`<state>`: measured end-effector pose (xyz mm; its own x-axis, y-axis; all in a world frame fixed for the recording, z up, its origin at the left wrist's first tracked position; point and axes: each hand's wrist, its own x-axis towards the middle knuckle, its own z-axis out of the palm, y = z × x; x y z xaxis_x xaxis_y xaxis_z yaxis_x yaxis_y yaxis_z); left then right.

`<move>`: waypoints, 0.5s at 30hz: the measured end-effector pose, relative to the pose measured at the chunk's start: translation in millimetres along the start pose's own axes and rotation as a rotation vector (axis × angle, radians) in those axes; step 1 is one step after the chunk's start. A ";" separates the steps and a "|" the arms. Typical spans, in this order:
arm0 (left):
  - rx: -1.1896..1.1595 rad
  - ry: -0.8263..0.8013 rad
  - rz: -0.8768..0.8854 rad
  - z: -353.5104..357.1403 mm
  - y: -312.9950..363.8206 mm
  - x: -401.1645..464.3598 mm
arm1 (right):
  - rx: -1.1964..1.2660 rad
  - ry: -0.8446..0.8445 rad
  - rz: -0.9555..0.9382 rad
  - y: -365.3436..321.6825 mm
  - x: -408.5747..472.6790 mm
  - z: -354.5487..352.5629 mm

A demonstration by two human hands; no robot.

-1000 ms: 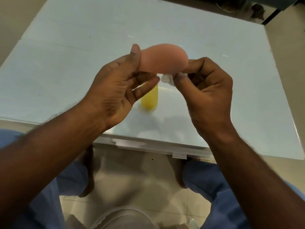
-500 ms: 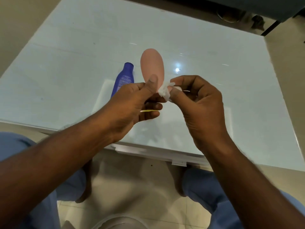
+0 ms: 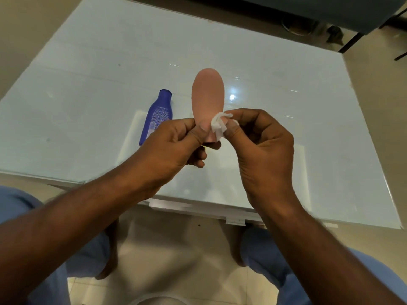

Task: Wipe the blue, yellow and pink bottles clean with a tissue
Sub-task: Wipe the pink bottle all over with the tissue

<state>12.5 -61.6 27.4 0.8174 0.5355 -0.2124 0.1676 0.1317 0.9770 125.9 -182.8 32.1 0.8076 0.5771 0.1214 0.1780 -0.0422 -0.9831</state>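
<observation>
Glass table (image 3: 88, 89), tissue (image 3: 218, 127) against pink bottle (image 3: 208, 95)

Blue bottle (image 3: 157, 115) print illegible.

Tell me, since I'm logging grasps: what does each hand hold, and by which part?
The left hand holds the pink bottle by its lower, near end. The right hand pinches a wadded tissue against that end.

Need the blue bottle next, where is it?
In the head view, the blue bottle lies on the white table, left of the held pink bottle, just beyond the left hand.
</observation>
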 end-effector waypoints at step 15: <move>0.776 -0.178 0.207 4.2 -12.2 -16.2 | 0.003 0.035 -0.135 -7.6 22.8 -22.6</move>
<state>-0.5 -75.3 19.1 0.9379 0.3364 -0.0844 0.2838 -0.6045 0.7444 155.7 -187.7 45.4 0.7955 0.5485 0.2576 0.2849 0.0366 -0.9579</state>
